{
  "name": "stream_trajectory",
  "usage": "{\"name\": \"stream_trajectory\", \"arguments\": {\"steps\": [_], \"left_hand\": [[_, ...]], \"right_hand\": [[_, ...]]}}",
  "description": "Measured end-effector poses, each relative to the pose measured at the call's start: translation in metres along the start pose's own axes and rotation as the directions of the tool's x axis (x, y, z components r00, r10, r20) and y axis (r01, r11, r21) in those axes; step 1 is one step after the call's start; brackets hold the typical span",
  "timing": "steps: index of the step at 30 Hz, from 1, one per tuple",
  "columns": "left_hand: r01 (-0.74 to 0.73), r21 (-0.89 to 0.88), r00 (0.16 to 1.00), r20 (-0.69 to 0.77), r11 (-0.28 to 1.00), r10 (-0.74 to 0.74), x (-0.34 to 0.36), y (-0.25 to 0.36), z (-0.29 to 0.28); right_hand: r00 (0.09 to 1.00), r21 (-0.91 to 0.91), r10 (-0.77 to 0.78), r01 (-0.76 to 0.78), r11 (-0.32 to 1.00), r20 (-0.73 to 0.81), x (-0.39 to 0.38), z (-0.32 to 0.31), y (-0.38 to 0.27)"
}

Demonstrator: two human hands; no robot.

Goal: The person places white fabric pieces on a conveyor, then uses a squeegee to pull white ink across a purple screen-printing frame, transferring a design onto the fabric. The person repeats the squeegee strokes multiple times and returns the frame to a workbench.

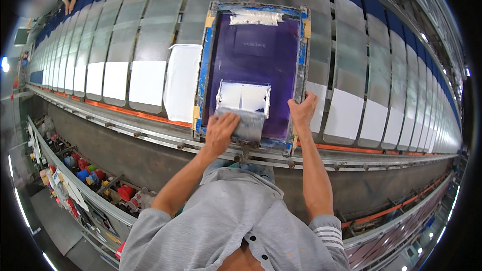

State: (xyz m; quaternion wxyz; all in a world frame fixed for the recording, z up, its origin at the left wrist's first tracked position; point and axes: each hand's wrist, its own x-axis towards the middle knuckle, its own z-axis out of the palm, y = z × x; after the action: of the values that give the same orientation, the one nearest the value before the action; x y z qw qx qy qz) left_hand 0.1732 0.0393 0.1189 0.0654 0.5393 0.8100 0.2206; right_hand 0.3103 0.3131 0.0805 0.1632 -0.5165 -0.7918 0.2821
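Observation:
In front of me a screen-printing frame (203,80) with worn blue edges and a purple mesh (256,62) lies across the long table. My left hand (221,133) is closed around a wide grey squeegee (249,126) at the frame's near end. Just beyond the blade, white ink (243,96) covers a rectangle of mesh. A thicker bank of white ink (256,18) lies at the far end. On the frame's right side, my right hand (304,110) grips the rim, thumb toward the mesh. Whatever lies beneath the screen is hidden.
Grey print boards (155,35) with white pieces on their near ends stretch to both sides. A metal rail (150,138) runs along the near edge. Lower left, a shelf holds colourful containers (90,173). At the far left, another person's hands (69,6) are over the table.

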Motion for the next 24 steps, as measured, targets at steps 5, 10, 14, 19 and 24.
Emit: {"name": "stream_trajectory", "arguments": {"steps": [5,10,14,19,24], "left_hand": [[0.070,-0.055,0.994,-0.085,0.996,-0.075,-0.002,0.005,-0.015],[0.480,-0.685,0.774,0.036,0.549,-0.632,0.020,-0.007,-0.047],[0.223,-0.958,0.610,-0.009,0.183,-0.792,0.012,-0.070,-0.085],[0.296,-0.954,0.649,0.159,0.055,-0.744,0.033,-0.122,-0.180],[0.338,-0.872,0.748,0.021,0.354,-0.664,-0.009,-0.174,-0.305]], "right_hand": [[0.905,0.252,0.223,-0.325,0.912,0.361,0.031,-0.001,-0.003],[0.955,0.605,0.087,-0.249,0.756,0.285,0.023,-0.022,-0.012],[0.929,0.709,0.060,-0.319,0.628,0.365,-0.003,-0.031,-0.029],[0.944,0.879,0.095,-0.330,0.345,0.317,-0.065,-0.033,-0.067],[0.623,0.657,-0.221,-0.741,0.138,0.750,-0.179,0.003,-0.106]]}}
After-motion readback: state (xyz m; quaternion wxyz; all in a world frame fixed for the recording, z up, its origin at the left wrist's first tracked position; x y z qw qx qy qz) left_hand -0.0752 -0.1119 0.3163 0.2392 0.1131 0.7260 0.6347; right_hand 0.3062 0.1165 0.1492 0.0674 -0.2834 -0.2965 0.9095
